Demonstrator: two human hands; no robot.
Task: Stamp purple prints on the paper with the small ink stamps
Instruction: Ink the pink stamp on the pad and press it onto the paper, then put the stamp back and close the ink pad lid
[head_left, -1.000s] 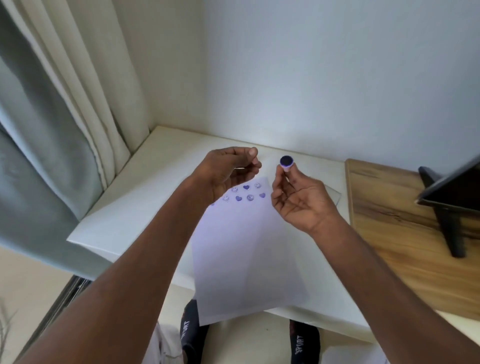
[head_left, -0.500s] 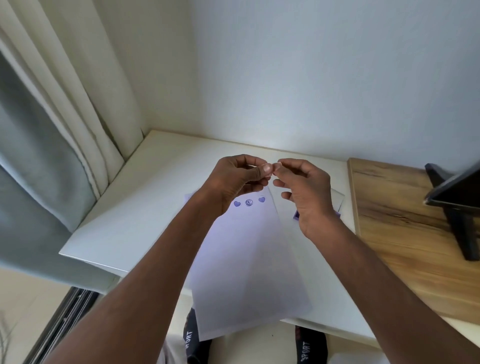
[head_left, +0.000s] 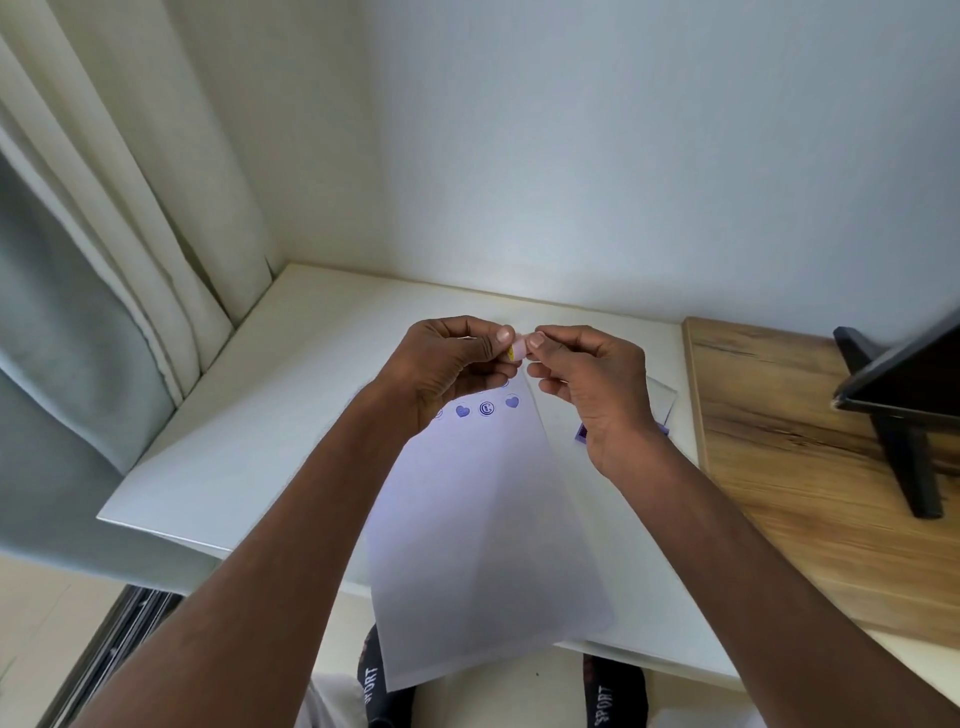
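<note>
A white sheet of paper (head_left: 488, 540) lies on the white table (head_left: 270, 426), its near end hanging over the front edge. Purple heart and round prints (head_left: 485, 408) run across its far end. My left hand (head_left: 452, 364) and my right hand (head_left: 587, 379) meet fingertip to fingertip above those prints. Between them they pinch a small pink stamp (head_left: 518, 347) with a bit of yellow on its left side. Both hands are held in the air, off the paper.
A clear packet with purple pieces (head_left: 660, 415) lies on the table behind my right hand. To the right stands a wooden tabletop (head_left: 789, 447) with a dark stand (head_left: 904, 415). Curtains (head_left: 104, 260) hang at the left; a wall is behind.
A second ago my hands were apart, the right one holding the stamp up with its purple face showing. They have come together on the stamp and stay joined.
</note>
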